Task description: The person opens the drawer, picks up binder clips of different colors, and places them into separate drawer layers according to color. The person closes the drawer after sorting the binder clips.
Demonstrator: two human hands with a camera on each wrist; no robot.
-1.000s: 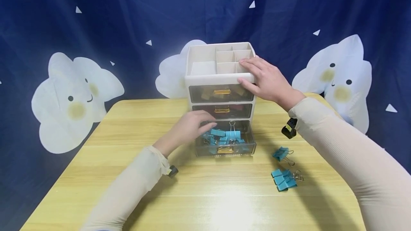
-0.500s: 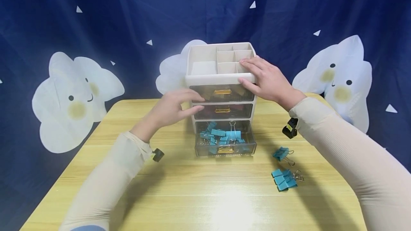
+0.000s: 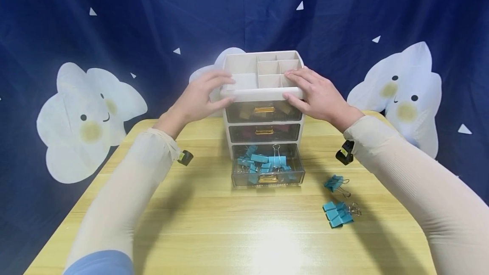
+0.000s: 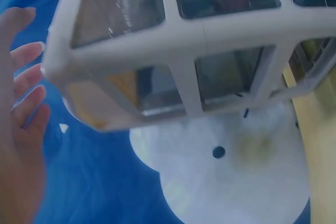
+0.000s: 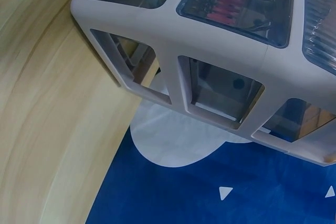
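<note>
A white desk organizer [image 3: 263, 94] has a divided open tray on top and three smoky clear drawers with gold handles. Its bottom drawer [image 3: 267, 178] is pulled out and holds several blue binder clips [image 3: 259, 158]. My right hand [image 3: 318, 96] grips the organizer's top right corner, fingers over the side rim and thumb on the front edge. At the top left corner, the fingertips of my left hand [image 3: 198, 94] come right to the rim. In the left wrist view that hand's fingers [image 4: 31, 82] are loosely spread beside the corner. The right wrist view hides my right hand.
Several more blue binder clips [image 3: 338, 213] lie on the wooden table [image 3: 214, 232], right of the open drawer, with another clip [image 3: 335, 183] just behind. A dark blue curtain [image 3: 153, 24] with white clouds hangs behind the table.
My left hand has risen from over the open bottom drawer, past the front's left side, to the organizer's top left corner. My right hand has stayed at the top right corner.
</note>
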